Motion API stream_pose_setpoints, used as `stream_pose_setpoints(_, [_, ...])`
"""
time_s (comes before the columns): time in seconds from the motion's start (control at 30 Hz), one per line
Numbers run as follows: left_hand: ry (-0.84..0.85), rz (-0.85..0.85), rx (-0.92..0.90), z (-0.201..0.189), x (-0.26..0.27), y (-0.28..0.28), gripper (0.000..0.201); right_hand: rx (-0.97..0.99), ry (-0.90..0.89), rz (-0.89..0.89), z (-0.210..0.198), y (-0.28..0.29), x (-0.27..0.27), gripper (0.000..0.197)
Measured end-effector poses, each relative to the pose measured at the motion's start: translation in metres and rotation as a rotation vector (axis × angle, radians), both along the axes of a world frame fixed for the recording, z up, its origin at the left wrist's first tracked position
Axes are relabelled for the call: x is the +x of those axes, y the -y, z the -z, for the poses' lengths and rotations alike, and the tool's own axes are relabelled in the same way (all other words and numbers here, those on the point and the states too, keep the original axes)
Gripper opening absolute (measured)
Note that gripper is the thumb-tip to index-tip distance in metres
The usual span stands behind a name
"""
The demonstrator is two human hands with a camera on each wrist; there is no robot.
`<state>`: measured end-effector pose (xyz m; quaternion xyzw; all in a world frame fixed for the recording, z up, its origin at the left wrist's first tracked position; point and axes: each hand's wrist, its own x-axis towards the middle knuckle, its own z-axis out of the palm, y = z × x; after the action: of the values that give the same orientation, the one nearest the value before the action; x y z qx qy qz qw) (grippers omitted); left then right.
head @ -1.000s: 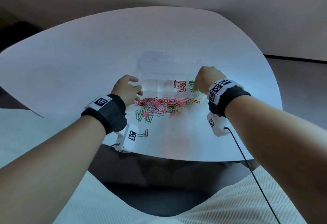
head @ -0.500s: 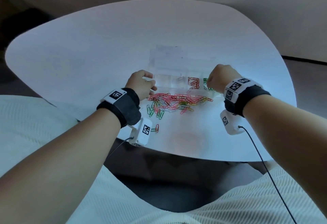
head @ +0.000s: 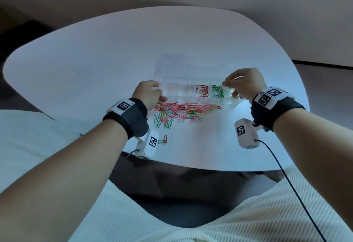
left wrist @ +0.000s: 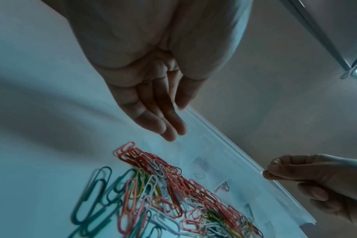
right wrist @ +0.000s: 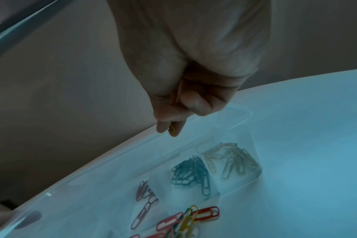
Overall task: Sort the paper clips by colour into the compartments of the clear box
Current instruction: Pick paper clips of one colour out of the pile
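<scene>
A clear compartment box (head: 178, 88) lies on the white table (head: 95, 60). Red clips (head: 202, 91), green clips (head: 217, 91) and yellow clips (head: 232, 95) fill three neighbouring compartments; in the right wrist view these are the dark red group (right wrist: 145, 191), the green group (right wrist: 192, 170) and the pale group (right wrist: 232, 156). A mixed pile of paper clips (head: 185, 110) lies in front of the box. My right hand (head: 225, 83) pinches a yellow paper clip (right wrist: 172, 129) above the box's right end. My left hand (left wrist: 176, 122) has straight fingers at the box's left end, thumb by the rim.
The box's open lid (head: 172, 64) stands up behind it. Two stray clips (head: 163, 140) lie near the table's front edge beside the left wrist camera. A cable (head: 282, 174) hangs from the right wrist camera over my lap in white cloth.
My right hand has lifted from the right end of the pile to above the box's right compartments. The left hand has stayed at the box's left end.
</scene>
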<state>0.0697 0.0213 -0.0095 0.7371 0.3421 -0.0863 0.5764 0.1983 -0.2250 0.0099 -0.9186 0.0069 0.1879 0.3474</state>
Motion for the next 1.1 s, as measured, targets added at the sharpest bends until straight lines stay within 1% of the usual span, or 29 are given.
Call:
stream_pose_setpoints(0.13, [0.004, 0.003, 0.009, 0.003, 0.0, 0.0, 0.042, -0.049, 0.006, -0.047, 0.0, 0.0, -0.001, 0.02])
stream_pose_setpoints(0.2, [0.01, -0.011, 0.018, 0.003, -0.001, 0.0, 0.041, -0.04, 0.043, -0.015, 0.0, 0.002, 0.0, 0.02])
stream_pose_setpoints(0.27, [0.015, -0.021, 0.033, 0.004, -0.002, 0.0, 0.04, -0.026, 0.085, 0.031, 0.0, 0.006, 0.0, 0.018])
stream_pose_setpoints(0.4, [0.035, -0.025, 0.07, 0.006, -0.001, -0.002, 0.036, -0.086, 0.132, 0.037, 0.002, 0.015, -0.003, 0.008])
stream_pose_setpoints(0.5, [0.05, -0.027, 0.09, 0.008, 0.001, -0.002, 0.033, -0.167, 0.133, -0.009, 0.009, 0.019, -0.003, 0.017])
stream_pose_setpoints(0.6, [0.054, -0.021, 0.098, 0.01, 0.001, -0.001, 0.033, -0.264, 0.052, -0.084, 0.017, 0.021, -0.002, 0.021])
stream_pose_setpoints(0.63, [0.052, -0.021, 0.099, 0.011, 0.001, -0.001, 0.033, -0.276, 0.062, -0.087, 0.018, 0.02, -0.003, 0.022])
stream_pose_setpoints(0.7, [0.048, -0.023, 0.099, 0.012, 0.001, -0.001, 0.033, -0.289, 0.176, -0.072, 0.016, 0.017, -0.008, 0.025])
stream_pose_setpoints(0.8, [0.054, -0.03, 0.097, 0.011, 0.004, -0.003, 0.033, -0.204, 0.38, -0.06, 0.008, 0.005, -0.021, 0.026])
stream_pose_setpoints(0.9, [0.075, -0.033, 0.103, 0.007, 0.007, -0.004, 0.031, -0.053, 0.503, -0.158, 0.002, -0.008, -0.039, 0.017])
stream_pose_setpoints(1.0, [0.08, -0.043, 0.09, 0.004, 0.007, -0.006, 0.031, -0.017, 0.505, -0.324, 0.005, -0.017, -0.06, 0.017])
stream_pose_setpoints(1.03, [0.073, -0.048, 0.083, 0.004, 0.006, -0.006, 0.031, -0.026, 0.487, -0.356, 0.008, -0.018, -0.065, 0.018])
stream_pose_setpoints(1.1, [0.059, -0.054, 0.074, 0.006, 0.004, -0.006, 0.032, -0.041, 0.434, -0.359, 0.014, -0.02, -0.071, 0.019])
